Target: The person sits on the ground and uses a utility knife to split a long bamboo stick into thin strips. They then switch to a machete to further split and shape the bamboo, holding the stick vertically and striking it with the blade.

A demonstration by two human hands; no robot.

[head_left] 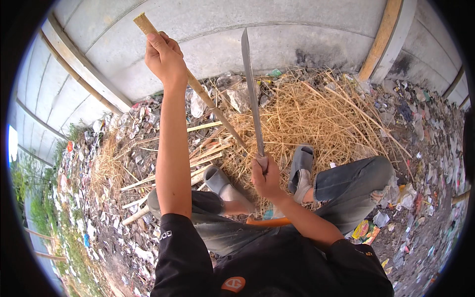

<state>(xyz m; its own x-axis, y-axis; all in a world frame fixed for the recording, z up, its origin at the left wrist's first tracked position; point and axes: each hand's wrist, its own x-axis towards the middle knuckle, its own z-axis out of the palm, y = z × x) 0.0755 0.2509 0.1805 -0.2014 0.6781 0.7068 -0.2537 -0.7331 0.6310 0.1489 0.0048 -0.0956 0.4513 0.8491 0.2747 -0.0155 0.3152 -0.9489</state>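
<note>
My left hand is wrapped round the upper part of a bamboo pole, whose cut top end sticks out above the fist. The pole slants down to the right, its lower end among the straw between my feet. In my right hand is the handle of a machete. Its long dark blade points up and away, to the right of the pole and apart from it in the picture. Split bamboo strips lie on the ground left of the pole's lower end.
A heap of straw-like shavings spreads before my feet, which wear grey sandals. Scattered litter covers the ground. A grey concrete wall stands ahead, with a bamboo post against it at the right. A pale rock lies by its foot.
</note>
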